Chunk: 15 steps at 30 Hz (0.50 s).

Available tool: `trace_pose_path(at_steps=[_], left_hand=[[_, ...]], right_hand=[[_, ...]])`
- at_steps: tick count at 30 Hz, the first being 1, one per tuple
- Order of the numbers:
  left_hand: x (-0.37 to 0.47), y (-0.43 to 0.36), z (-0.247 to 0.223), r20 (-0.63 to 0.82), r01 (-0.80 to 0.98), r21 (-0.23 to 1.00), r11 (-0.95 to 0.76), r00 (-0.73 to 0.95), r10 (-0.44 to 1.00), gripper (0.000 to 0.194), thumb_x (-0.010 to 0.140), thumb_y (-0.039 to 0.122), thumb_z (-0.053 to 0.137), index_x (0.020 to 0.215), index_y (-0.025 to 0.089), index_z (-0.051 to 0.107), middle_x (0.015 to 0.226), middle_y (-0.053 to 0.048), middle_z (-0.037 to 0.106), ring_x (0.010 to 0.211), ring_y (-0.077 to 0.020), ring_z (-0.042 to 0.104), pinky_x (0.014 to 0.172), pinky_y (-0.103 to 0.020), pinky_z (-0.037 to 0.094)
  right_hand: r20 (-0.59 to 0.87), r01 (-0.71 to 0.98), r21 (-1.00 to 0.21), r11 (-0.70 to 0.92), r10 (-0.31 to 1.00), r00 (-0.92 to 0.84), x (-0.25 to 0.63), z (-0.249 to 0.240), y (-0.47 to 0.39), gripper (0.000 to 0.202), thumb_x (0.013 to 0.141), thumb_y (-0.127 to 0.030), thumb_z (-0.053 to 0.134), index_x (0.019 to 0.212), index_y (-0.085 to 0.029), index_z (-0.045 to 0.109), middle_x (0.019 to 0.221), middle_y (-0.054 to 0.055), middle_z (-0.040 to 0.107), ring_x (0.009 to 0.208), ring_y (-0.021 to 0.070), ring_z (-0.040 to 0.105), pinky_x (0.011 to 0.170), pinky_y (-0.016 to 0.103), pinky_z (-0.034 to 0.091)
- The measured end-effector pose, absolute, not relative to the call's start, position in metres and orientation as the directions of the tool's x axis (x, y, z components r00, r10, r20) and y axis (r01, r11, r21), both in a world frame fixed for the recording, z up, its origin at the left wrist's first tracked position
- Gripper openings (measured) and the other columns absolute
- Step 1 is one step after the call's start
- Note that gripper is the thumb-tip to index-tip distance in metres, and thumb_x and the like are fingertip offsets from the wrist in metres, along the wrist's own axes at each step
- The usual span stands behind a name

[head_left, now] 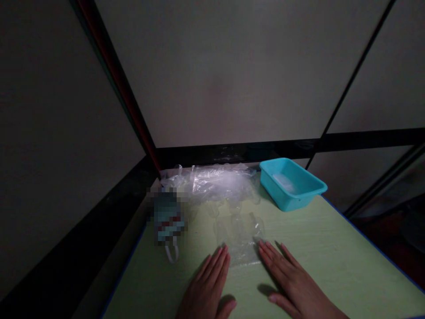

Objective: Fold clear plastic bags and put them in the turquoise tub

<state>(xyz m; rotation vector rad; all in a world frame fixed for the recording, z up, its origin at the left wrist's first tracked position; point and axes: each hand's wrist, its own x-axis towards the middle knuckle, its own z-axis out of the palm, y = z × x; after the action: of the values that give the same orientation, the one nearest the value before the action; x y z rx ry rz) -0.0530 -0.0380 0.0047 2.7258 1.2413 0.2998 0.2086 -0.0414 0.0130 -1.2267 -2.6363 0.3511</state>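
Observation:
A clear plastic bag [244, 252] with loop handles lies flat on the pale green table [335, 266], its handles pointing away from me. Along the bag's left edge rests my left hand [210, 283], fingers stretched out and thumb apart. My right hand [292, 279] is flat at the right edge, its fingertips by the bag's lower right side and its thumb spread. Neither hand grips anything. Beyond the bag, a heap of clear plastic bags [222, 181] is piled against the wall.
A turquoise plastic basin [292, 201] stands at the back right with something whitish inside. To the left lies a pixelated item [169, 217] with a white loop [171, 254] at its near end. Dark-trimmed panels [232, 79] rise behind the table.

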Motion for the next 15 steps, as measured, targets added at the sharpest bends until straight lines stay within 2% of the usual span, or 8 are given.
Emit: trace_pose_path(at_steps=[4,8,10,15], left_hand=[[-0.052,-0.036,0.009,0.140,0.717,0.201,-0.667,0.653,0.744,0.090,0.074,0.024,0.056,0.138,0.021,-0.007,0.143,-0.008,0.017,0.129,-0.0261,0.022,0.103,-0.042,0.028],[-0.037,-0.021,0.026,0.189,0.741,0.222,-0.633,0.605,0.774,0.073,0.081,0.027,0.048,0.139,0.019,0.004,0.144,-0.007,0.014,0.130,-0.0242,0.019,0.105,-0.040,0.025],[-0.024,-0.010,0.036,0.161,0.733,0.241,-0.636,0.616,0.771,0.067,0.083,0.030,0.047,0.139,0.017,0.010,0.144,-0.008,0.014,0.131,-0.0231,0.017,0.105,-0.038,0.023],[0.004,0.008,0.048,0.048,0.567,0.276,-0.776,0.799,0.600,0.069,0.081,0.035,0.051,0.137,0.013,0.018,0.144,-0.008,0.013,0.132,-0.0198,0.011,0.107,-0.035,0.017]], right_hand=[[0.075,0.702,-0.281,0.654,0.745,-0.663,0.213,0.015,-0.041,0.075,0.085,-0.045,0.043,0.139,-0.017,-0.001,0.142,0.010,0.011,0.130,0.0279,0.016,0.105,0.051,0.012],[0.148,0.794,-0.261,0.549,0.836,-0.529,0.205,0.028,-0.020,0.060,0.089,-0.036,0.037,0.139,-0.020,0.008,0.143,0.007,0.014,0.130,0.0232,0.017,0.106,0.045,0.018],[0.163,0.820,-0.255,0.513,0.858,-0.486,0.201,0.032,-0.003,0.054,0.089,-0.029,0.034,0.139,-0.018,0.015,0.143,0.007,0.017,0.130,0.0211,0.018,0.106,0.043,0.019],[0.151,0.842,-0.266,0.470,0.883,-0.445,0.212,0.023,0.030,0.046,0.088,-0.023,0.030,0.134,-0.016,0.032,0.139,0.007,0.030,0.128,0.0199,0.027,0.104,0.044,0.023]])
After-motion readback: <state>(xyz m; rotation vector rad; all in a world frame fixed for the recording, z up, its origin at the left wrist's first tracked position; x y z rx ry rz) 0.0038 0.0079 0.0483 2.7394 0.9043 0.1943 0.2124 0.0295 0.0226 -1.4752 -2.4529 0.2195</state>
